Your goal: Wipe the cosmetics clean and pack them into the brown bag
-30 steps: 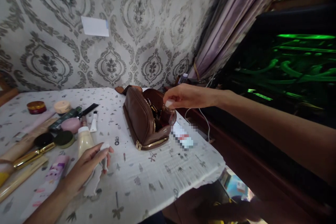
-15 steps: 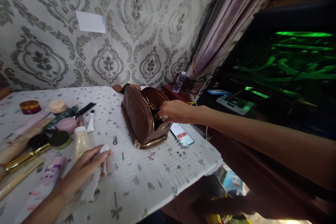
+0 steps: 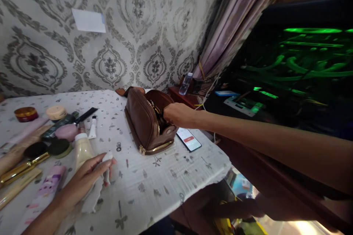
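A brown leather bag (image 3: 140, 119) with gold zippers stands unzipped on the patterned white cloth (image 3: 165, 176). My right hand (image 3: 178, 114) reaches into its opening from the right, fingers curled together; what they grip, if anything, is hidden inside. At the lower left my left hand (image 3: 92, 170) pinches a crumpled white tissue (image 3: 93, 194) that hangs down to the cloth. Just behind that hand lies a cream tube (image 3: 83, 150). A phone (image 3: 190, 140) with a lit screen rests right of the bag, beneath my right forearm.
Jars, tubes and a gold-handled brush (image 3: 24, 170) crowd the left side. A small white tube (image 3: 93, 127) lies left of the bag. Behind, on the right, are a clear bottle (image 3: 185, 84), cables and a green-lit computer case (image 3: 306, 58). The table edge runs along the lower right.
The view has shifted slightly to the right. My right hand has sunk a little into the bag's opening, its fingertips now less visible. My left hand still holds the tissue.
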Motion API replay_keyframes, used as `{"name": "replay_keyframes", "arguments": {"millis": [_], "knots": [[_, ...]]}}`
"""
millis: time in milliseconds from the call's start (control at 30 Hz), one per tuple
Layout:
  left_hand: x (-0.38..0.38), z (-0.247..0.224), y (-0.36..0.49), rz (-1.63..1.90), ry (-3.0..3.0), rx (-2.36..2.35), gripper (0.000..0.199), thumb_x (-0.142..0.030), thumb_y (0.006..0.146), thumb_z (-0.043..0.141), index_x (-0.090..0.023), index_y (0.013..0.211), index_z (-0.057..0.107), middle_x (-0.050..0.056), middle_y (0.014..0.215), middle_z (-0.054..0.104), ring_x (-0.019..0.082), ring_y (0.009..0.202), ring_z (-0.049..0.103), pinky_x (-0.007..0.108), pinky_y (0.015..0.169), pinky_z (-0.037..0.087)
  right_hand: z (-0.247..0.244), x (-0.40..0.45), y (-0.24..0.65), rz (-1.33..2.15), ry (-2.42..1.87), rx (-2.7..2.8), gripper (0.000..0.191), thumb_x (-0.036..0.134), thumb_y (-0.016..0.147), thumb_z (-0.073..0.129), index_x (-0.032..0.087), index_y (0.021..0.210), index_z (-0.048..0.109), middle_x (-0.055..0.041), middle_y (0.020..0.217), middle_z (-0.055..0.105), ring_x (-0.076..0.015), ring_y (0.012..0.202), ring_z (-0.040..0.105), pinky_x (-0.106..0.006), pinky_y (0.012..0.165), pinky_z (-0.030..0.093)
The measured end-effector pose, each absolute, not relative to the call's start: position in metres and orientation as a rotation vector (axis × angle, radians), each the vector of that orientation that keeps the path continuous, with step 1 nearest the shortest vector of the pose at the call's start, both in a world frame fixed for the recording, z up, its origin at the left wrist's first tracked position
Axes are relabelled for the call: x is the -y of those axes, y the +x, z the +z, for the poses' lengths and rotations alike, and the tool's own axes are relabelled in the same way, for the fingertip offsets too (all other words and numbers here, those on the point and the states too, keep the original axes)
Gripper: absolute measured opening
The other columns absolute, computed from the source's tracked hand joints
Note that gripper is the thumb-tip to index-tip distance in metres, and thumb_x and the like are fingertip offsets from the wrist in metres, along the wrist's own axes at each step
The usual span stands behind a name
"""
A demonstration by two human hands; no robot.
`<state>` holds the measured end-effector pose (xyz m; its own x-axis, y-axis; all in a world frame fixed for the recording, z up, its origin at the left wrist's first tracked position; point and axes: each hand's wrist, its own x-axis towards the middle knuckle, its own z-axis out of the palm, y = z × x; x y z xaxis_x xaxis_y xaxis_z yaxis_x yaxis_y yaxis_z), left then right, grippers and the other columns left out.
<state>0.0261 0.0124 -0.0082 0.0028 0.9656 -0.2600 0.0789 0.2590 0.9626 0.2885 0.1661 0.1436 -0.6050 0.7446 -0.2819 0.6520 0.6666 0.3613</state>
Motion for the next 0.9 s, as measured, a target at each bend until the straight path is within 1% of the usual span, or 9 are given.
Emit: {"name": "replay_keyframes", "arguments": {"millis": [100,200,300,400,500,567,667,767,900], "knots": [[-0.013,-0.009,0.025,0.951,1.105,-1.366,0.044,-0.063,0.073,0.07,-0.02,0.084,0.07,0.002,0.068,0.064,0.018,0.061,0.059,0.026,0.057,0.049,0.142,-0.164,0.29,0.343,1.049,-2.488,0.026,0.006,0.087,0.053,0.013,0.091,0.078,-0.0152,0.098,0.075,-0.0249,0.095,0.07,-0.028,0.071,0.047],[-0.013,-0.012,0.024,0.949,1.118,-1.352,0.045,-0.064,0.075,0.068,-0.02,0.086,0.07,0.001,0.069,0.063,0.018,0.062,0.06,0.025,0.058,0.049,0.137,-0.158,0.297,0.437,0.906,-2.548,0.025,0.003,0.087,0.053,0.012,0.084,0.076,-0.0146,0.096,0.072,-0.0231,0.093,0.066,-0.03,0.076,0.047],[-0.013,-0.013,0.024,0.955,1.118,-1.347,0.045,-0.064,0.075,0.068,-0.02,0.087,0.07,0.001,0.069,0.063,0.018,0.061,0.06,0.025,0.056,0.049,0.127,-0.154,0.313,0.568,0.811,-2.663,0.025,0.009,0.091,0.052,0.012,0.082,0.075,-0.0157,0.096,0.069,-0.0243,0.095,0.061,-0.034,0.079,0.046],[-0.011,-0.011,0.026,0.952,1.112,-1.365,0.047,-0.065,0.073,0.069,-0.02,0.086,0.071,0.002,0.068,0.063,0.018,0.059,0.059,0.024,0.053,0.047,0.115,-0.156,0.334,0.637,0.589,-2.829,0.023,0.018,0.095,0.052,0.012,0.093,0.074,-0.0159,0.105,0.068,-0.0272,0.105,0.057,-0.041,0.09,0.044],[-0.011,-0.009,0.027,0.954,1.101,-1.386,0.049,-0.066,0.071,0.07,-0.02,0.086,0.071,0.002,0.067,0.064,0.017,0.058,0.059,0.024,0.053,0.046,0.105,-0.163,0.35,0.66,0.272,-2.922,0.025,0.016,0.094,0.053,0.012,0.11,0.071,-0.014,0.119,0.068,-0.0281,0.125,0.05,-0.047,0.11,0.031],[-0.011,-0.01,0.026,0.96,1.109,-1.385,0.049,-0.067,0.071,0.07,-0.02,0.087,0.071,0.002,0.068,0.064,0.018,0.059,0.06,0.025,0.055,0.048,0.099,-0.167,0.356,0.657,0.182,-2.947,0.031,0.016,0.095,0.053,0.018,0.122,0.067,-0.0099,0.125,0.068,-0.0262,0.132,0.046,-0.048,0.115,0.023],[-0.012,-0.011,0.025,0.954,1.152,-1.374,0.048,-0.066,0.074,0.068,-0.02,0.087,0.071,0.002,0.069,0.064,0.018,0.06,0.06,0.026,0.059,0.05,0.088,-0.173,0.357,0.627,0.16,-2.965,0.033,0.02,0.097,0.052,0.026,0.128,0.064,-0.0055,0.126,0.068,-0.0242,0.13,0.048,-0.048,0.114,0.023],[-0.013,-0.012,0.025,0.926,1.169,-1.39,0.049,-0.067,0.075,0.067,-0.02,0.086,0.071,0.002,0.069,0.065,0.018,0.06,0.06,0.026,0.058,0.049,0.076,-0.181,0.356,0.625,0.179,-2.971,0.029,0.021,0.099,0.051,0.027,0.122,0.066,-0.0046,0.118,0.071,-0.0239,0.127,0.049,-0.048,0.111,0.024],[-0.013,-0.012,0.024,0.913,1.196,-1.391,0.052,-0.069,0.075,0.065,-0.019,0.088,0.07,0.002,0.068,0.064,0.018,0.061,0.06,0.026,0.059,0.049,0.064,-0.191,0.355,0.654,0.075,-3.009,0.028,0.022,0.098,0.053,0.03,0.121,0.067,-0.002,0.105,0.074,-0.0238,0.122,0.05,-0.048,0.11,0.023]]}}
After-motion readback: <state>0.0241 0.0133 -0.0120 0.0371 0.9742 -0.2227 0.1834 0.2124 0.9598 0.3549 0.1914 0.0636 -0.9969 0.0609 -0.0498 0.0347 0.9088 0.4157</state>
